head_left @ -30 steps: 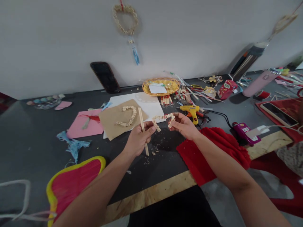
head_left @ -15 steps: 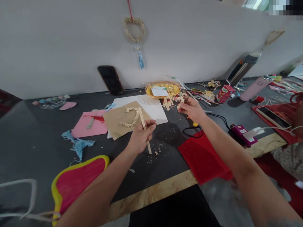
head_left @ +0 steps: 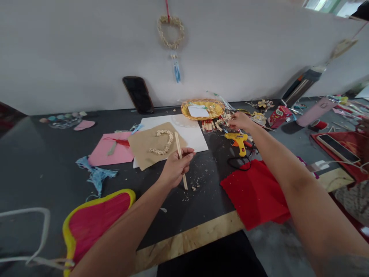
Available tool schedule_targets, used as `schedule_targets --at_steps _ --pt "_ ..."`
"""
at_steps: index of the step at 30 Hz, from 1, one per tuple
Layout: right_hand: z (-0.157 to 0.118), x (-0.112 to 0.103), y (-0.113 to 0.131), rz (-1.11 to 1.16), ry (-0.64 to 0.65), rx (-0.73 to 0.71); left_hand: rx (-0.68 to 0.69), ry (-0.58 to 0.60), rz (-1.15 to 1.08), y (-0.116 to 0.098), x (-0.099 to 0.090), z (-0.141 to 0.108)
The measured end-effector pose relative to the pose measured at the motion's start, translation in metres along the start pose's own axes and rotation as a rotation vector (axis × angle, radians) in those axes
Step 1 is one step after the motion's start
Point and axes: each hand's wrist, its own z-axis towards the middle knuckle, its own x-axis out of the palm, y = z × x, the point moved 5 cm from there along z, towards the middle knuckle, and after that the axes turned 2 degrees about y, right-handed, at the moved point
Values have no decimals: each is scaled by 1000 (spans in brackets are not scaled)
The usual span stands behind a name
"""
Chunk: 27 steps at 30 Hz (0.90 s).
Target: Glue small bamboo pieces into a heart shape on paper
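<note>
My left hand (head_left: 179, 166) is closed round a few thin, pale wooden sticks (head_left: 178, 143), held nearly upright above the table. My right hand (head_left: 241, 121) reaches to the heap of small pale bits (head_left: 223, 122) beside the basket; its fingers are drawn together, and what they pinch is hidden. Left of the sticks, a curved, knobbly piece made of small pale bits (head_left: 163, 151) lies on brown paper (head_left: 141, 144). Just below my right hand lies a yellow glue gun (head_left: 238, 141).
A woven basket (head_left: 184, 112) stands by the wall, with red-tipped sticks (head_left: 208, 125) before it. Red felt (head_left: 256, 196) hangs over the front edge. A phone (head_left: 138, 95) leans on the wall. A blue tassel (head_left: 98, 175) and a pink bottle (head_left: 317, 111) flank the work.
My right hand has moved away and slightly up to the heap, uncovering the glue gun. My left hand keeps hold of the sticks. The whole view has shifted slightly.
</note>
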Motion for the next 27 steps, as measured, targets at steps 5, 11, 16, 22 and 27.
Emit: schedule_targets --at_steps 5,11,16,22,27 --pt "-3 -24 6 -223 -125 -59 3 3 -34 1 3 -1" --pt "-69 -17 14 -231 -142 -209 23 31 -115 1 4 -2" --pt "-160 52 18 153 200 -380 -27 123 -100 4 13 -8" --pt "-188 105 8 274 219 -503 -3 205 -10 6 30 -21" --pt "-192 122 5 356 493 -532 88 159 133 6 36 -21"
